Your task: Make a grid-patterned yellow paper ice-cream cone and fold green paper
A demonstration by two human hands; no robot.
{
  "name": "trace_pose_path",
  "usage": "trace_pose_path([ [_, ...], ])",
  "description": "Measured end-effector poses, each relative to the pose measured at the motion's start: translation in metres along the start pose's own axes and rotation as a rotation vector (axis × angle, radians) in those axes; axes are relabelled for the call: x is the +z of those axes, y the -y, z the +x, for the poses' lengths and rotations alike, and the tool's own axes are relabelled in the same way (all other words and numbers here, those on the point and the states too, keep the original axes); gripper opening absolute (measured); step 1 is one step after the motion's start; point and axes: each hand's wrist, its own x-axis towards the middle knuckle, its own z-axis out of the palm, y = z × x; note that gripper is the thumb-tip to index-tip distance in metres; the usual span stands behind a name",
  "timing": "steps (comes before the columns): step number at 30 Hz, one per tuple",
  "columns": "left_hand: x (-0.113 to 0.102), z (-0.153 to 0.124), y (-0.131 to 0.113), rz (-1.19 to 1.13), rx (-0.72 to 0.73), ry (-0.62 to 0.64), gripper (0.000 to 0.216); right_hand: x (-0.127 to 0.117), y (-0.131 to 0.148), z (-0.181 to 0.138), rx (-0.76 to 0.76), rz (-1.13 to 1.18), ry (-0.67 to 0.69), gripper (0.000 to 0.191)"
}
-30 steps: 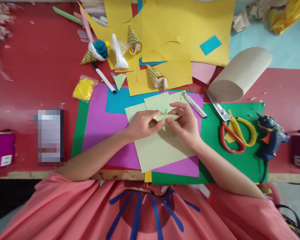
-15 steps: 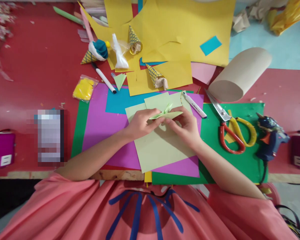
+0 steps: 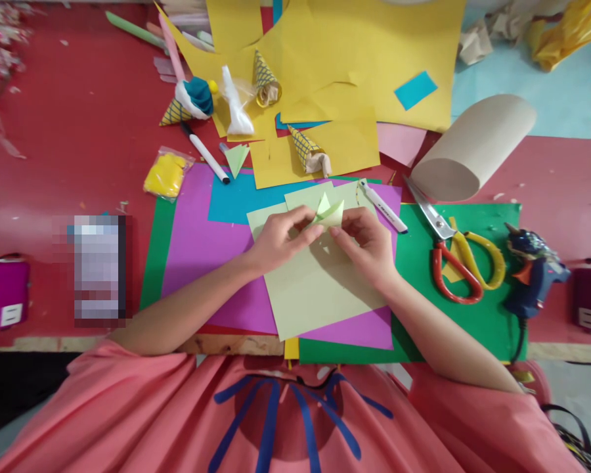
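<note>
A small folded pale green paper piece (image 3: 329, 211) is pinched between both my hands above the middle of the table. My left hand (image 3: 277, 240) grips its left end with closed fingers. My right hand (image 3: 367, 245) pinches its right side. Under the hands lies a pale green sheet (image 3: 315, 295) on top of purple (image 3: 197, 249), blue and dark green (image 3: 487, 315) sheets.
Red-and-yellow scissors (image 3: 460, 256) and a blue glue gun (image 3: 534, 266) lie to the right. A white marker (image 3: 381, 205) sits by my right hand, another marker (image 3: 204, 154) at the left. Paper cones (image 3: 306, 150), yellow sheets (image 3: 354, 59), a brown paper roll (image 3: 473, 144) and a yellow bag (image 3: 165, 174) lie beyond.
The folded green piece has been turned from lying flat between my fingers to standing up with its points raised. Both hands have shifted slightly away from me.
</note>
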Motion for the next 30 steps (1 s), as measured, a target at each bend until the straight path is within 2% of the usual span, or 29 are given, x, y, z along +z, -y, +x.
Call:
trace_pose_path([
  [2,0.0018,0.0006,0.0026,-0.106,-0.030,-0.065,0.027,-0.0006,0.0003,0.0011,0.028,0.018,0.005,0.008],
  [4,0.0026,0.0019,0.0033,-0.179,-0.060,-0.044,0.031,-0.0019,0.0008,0.0023,0.066,0.059,0.022,0.010],
  [7,0.0021,0.0048,0.0013,-0.160,-0.060,-0.012,0.025,-0.0040,0.0009,0.0042,0.112,0.141,0.048,0.013],
  [14,0.0001,0.0066,-0.0032,-0.122,-0.071,-0.141,0.020,-0.0035,0.0003,0.0057,0.082,0.269,0.054,0.015],
  [23,0.0005,0.0020,-0.0010,0.021,0.059,-0.144,0.020,-0.0042,-0.0041,0.0056,0.116,0.284,0.037,0.011],
  [30,-0.0014,0.0002,-0.0026,-0.012,0.110,-0.121,0.017,-0.0049,-0.0063,0.0048,0.085,0.347,0.042,0.008],
])
